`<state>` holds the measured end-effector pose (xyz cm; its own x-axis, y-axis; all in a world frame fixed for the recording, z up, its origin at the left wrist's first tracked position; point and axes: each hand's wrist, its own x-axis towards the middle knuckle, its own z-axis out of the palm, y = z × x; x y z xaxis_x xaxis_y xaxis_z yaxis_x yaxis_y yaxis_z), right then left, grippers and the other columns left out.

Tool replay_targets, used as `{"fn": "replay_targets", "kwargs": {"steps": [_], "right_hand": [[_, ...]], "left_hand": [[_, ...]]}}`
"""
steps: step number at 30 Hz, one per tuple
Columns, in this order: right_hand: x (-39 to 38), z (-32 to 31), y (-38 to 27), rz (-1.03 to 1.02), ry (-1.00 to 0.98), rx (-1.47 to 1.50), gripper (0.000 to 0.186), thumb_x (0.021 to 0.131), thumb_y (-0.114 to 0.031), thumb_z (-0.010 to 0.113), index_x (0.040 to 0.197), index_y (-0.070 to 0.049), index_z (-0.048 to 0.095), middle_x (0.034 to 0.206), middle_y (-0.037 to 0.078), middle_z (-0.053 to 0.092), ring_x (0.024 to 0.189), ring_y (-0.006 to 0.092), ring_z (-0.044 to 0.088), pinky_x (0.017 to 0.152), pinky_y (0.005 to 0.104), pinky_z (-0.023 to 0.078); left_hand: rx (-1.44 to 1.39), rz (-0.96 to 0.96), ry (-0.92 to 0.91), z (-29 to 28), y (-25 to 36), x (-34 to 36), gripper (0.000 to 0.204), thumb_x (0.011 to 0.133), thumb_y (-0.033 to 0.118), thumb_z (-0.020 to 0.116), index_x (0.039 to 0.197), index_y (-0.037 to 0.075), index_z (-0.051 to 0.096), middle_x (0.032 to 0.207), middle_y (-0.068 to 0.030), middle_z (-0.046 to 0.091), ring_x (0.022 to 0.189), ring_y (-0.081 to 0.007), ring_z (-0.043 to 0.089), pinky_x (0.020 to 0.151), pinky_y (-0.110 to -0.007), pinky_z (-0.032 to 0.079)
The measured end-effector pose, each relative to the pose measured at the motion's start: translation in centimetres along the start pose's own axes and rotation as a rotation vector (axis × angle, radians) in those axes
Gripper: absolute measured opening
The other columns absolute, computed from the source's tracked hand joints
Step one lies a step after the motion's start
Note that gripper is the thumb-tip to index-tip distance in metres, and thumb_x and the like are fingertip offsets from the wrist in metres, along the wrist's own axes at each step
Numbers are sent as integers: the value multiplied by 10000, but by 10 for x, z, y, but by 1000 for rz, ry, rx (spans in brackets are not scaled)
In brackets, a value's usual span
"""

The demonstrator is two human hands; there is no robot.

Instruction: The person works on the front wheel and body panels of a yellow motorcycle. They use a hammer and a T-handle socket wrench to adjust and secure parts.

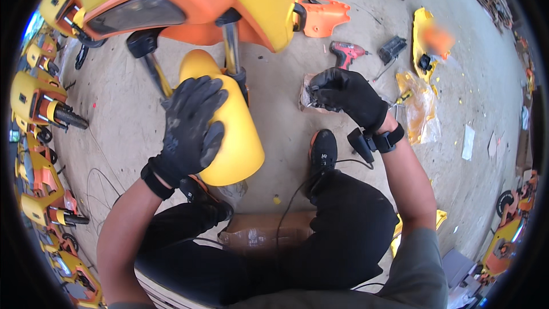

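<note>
My left hand (191,131), in a black glove, lies flat on a yellow fender (237,137) that sits between two metal fork legs (231,46) under a big yellow and orange body shell (229,0). My right hand (343,94), also gloved, is closed on small dark parts picked from a clear plastic bag (306,100) on the concrete floor. A black band with a small device (372,140) is on my right wrist. My legs in black trousers and black shoes (323,151) are below.
A red cordless drill (347,52), a black battery (392,48), an orange panel (323,16) and yellow panels in plastic wrap (420,109) lie on the floor at the right. Several yellow and orange vehicles (40,103) line the left edge. A cardboard piece (263,232) lies between my legs.
</note>
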<state>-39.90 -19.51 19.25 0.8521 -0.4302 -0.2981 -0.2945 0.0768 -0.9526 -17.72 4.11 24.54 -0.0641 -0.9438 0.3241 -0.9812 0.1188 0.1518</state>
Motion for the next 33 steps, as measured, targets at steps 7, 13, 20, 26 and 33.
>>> {"fn": "replay_targets", "kwargs": {"steps": [7,13,20,26,33], "right_hand": [[-12,66,-116,-259,-248,-237,164,802,-26,619,965,-16,613,850,6,619,749,52,555,673,216,468],[-17,131,-155,-177,-390,-317,150,804,-73,645,939,-20,608,819,-2,615,715,44,550,625,216,469],[-17,185,-164,-50,-362,-316,178,809,-130,652,924,-4,599,783,19,606,658,68,551,587,212,457],[5,207,-158,-92,-258,-397,229,861,-211,597,992,-23,602,774,5,601,642,66,541,558,205,450],[32,177,-103,-362,49,-1089,294,800,-255,650,942,-11,570,712,128,616,639,220,606,607,327,472]], "left_hand": [[-512,-347,212,-29,33,-8,377,815,70,599,1182,35,519,1111,-140,569,942,-297,583,861,-350,443],[-613,-252,439,-60,47,-43,354,820,64,590,1170,35,546,1114,-150,601,1013,-291,582,883,-338,448],[-381,-263,473,-53,28,-80,383,789,111,623,1158,42,549,1074,-155,607,971,-308,596,859,-370,474],[-429,-487,486,-61,-30,-95,136,741,116,609,844,27,601,803,-151,606,757,-313,587,675,-367,468],[-719,-1099,326,31,-134,-185,137,734,60,631,862,12,633,729,-70,625,631,-150,603,584,-275,503]]}}
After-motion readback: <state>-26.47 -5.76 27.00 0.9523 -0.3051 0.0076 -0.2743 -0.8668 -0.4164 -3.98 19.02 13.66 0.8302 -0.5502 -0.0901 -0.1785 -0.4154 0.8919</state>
